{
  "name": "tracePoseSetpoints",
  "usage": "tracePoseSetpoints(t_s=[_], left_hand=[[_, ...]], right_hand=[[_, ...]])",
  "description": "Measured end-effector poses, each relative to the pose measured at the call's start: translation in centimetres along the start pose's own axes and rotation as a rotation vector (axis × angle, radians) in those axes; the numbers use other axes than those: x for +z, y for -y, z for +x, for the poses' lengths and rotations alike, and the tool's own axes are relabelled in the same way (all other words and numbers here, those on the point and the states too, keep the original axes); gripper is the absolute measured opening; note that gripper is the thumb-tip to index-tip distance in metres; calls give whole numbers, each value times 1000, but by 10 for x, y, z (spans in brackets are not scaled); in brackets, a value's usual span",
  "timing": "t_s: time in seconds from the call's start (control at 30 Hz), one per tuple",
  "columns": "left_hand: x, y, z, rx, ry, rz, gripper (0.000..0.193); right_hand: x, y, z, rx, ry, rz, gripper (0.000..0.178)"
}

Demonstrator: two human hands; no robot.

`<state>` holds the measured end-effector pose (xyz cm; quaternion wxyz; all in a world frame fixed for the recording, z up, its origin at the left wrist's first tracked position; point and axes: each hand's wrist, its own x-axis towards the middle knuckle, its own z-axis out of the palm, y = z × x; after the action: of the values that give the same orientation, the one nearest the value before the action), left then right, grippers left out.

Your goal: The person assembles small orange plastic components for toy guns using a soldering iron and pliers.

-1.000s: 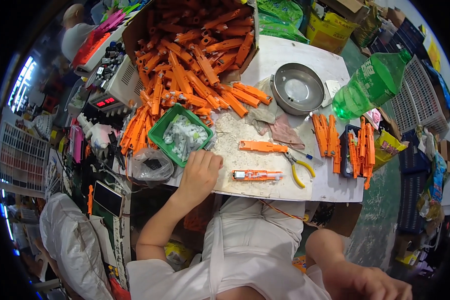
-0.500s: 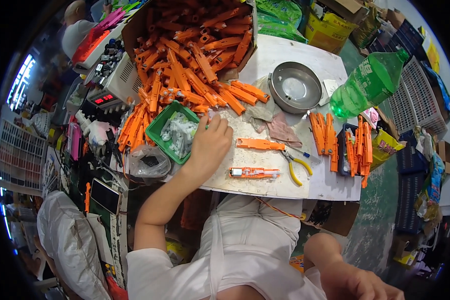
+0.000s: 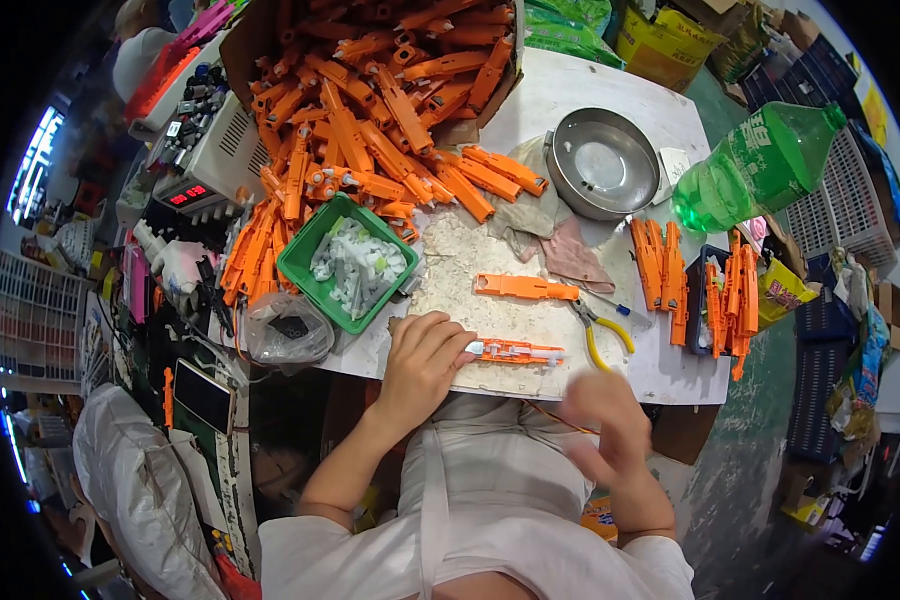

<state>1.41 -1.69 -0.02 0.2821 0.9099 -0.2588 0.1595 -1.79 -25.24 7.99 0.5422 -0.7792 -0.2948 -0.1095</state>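
Observation:
My left hand (image 3: 425, 358) is at the left end of an orange plastic shell (image 3: 518, 351) with white and grey parts inside, lying near the table's front edge. Its fingers are closed on that end and hide it. My right hand (image 3: 610, 425), smeared by motion, hangs in front of the table edge, apart from the shell; its fingers cannot be made out. Behind the first shell lies another orange shell piece (image 3: 525, 287). To its right rest yellow-handled pliers (image 3: 598, 335). A green tray (image 3: 295, 265) full of small white and grey parts stands to the left.
A cardboard box (image 3: 245, 60) spills orange shells (image 3: 390, 120) across the back left. A metal bowl (image 3: 602, 165), rags (image 3: 575, 262), a blue-handled screwdriver (image 3: 620, 309) and a green bottle (image 3: 755, 165) are on the right. A dark bin (image 3: 708, 300) holds more orange pieces.
My left hand has come from the green tray toward me, down to the orange shell. My right hand has risen from the lower right to near the table edge.

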Motion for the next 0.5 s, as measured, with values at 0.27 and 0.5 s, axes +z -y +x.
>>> tracePoseSetpoints(t_s=[0.27,0.5], left_hand=[[-3,-5,12,111,4,3,24],[-11,-4,35,183,103,35,19]], right_hand=[[39,-66,-14,101,77,-645,38],[53,-69,-4,110,100,-658,40]])
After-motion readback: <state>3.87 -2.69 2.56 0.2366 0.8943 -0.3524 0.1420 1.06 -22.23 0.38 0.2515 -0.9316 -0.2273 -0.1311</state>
